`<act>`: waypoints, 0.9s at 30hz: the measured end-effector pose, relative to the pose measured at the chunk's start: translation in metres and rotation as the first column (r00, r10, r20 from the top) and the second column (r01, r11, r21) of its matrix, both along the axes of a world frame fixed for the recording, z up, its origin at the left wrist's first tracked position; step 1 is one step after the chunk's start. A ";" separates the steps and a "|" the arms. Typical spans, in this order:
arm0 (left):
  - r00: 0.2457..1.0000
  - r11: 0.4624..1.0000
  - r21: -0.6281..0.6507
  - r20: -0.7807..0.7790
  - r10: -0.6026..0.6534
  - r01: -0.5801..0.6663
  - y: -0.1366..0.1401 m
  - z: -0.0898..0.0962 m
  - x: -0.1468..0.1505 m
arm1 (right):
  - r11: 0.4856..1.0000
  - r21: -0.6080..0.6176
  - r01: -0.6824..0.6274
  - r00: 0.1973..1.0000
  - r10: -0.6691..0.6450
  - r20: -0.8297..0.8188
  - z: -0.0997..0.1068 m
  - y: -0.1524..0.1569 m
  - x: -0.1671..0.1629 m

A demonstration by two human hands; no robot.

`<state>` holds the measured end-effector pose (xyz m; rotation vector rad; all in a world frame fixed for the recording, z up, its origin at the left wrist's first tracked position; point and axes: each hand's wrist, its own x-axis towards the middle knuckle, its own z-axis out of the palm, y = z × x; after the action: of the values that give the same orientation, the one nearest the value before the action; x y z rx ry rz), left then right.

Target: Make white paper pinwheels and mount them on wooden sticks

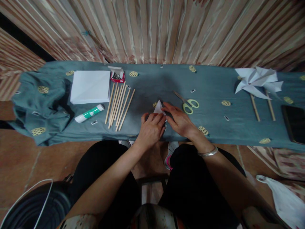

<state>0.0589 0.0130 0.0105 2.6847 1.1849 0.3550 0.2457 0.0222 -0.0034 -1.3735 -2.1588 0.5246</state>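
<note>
A small piece of white paper (159, 107), folded to a pointed triangle, lies at the front middle of the table. My left hand (152, 128) curls over its lower part, fingers pressed down on it. From the other side my right hand (179, 121) holds the paper's right edge between its fingertips and thumb. Much of the paper is hidden under the fingers. Just beyond my right hand rest scissors (188, 103) with light green handles. Several thin wooden sticks (119, 106) lie side by side to the left of my hands.
On the left are a stack of white paper (91, 87), a green-and-white glue stick (90, 113) and an open red box (118, 76) of small metal pieces. White paper pinwheels (258, 82) on sticks and a dark phone (294, 124) lie at the right. A patterned cloth (214, 82) covers the table.
</note>
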 end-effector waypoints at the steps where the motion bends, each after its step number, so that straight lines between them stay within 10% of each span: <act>1: 1.000 1.000 -0.001 0.002 0.001 -0.001 0.000 0.000 0.000 | 1.000 0.010 -0.005 1.000 0.005 0.002 -0.001 0.000 0.000; 27: 1.000 0.998 -0.067 -0.004 0.015 -0.015 -0.012 -0.012 -0.009 | 0.997 0.071 0.034 0.992 -0.042 0.116 -0.001 -0.005 -0.009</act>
<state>0.0498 0.0015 -0.0014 2.6218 1.1973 0.3076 0.2368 0.0176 -0.0043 -1.4380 -2.2170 0.3594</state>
